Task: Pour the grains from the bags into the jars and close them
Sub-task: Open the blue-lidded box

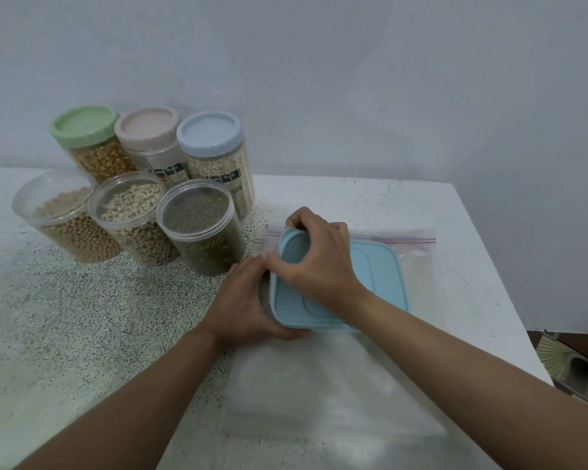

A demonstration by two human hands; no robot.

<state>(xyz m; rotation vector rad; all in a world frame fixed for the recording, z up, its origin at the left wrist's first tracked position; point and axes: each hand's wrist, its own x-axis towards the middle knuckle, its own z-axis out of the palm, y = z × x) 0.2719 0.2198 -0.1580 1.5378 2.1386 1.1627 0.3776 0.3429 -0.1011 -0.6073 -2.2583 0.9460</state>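
On the speckled stone table [82, 317], both hands work a matte pale-blue lid stack: the right hand [314, 262] pinches a small round lid [294, 245] in a narrow grip; the left hand [248, 300] clasps the rounded-square lid [374, 283] edge. Limp clear zip bags [319, 385] lie beneath. Three open cylindrical plastic jars [197, 225] of grains stand just left, three capped behind

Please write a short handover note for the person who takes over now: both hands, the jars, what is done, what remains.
Left hand grips the blue square lid at its near-left corner; right hand holds a small blue round lid above it.
Back row: three jars closed, green lid, pink, blue.
Front row: three filled jars without lids.
Empty bags lie flat on the table.
Left: close the three front jars.
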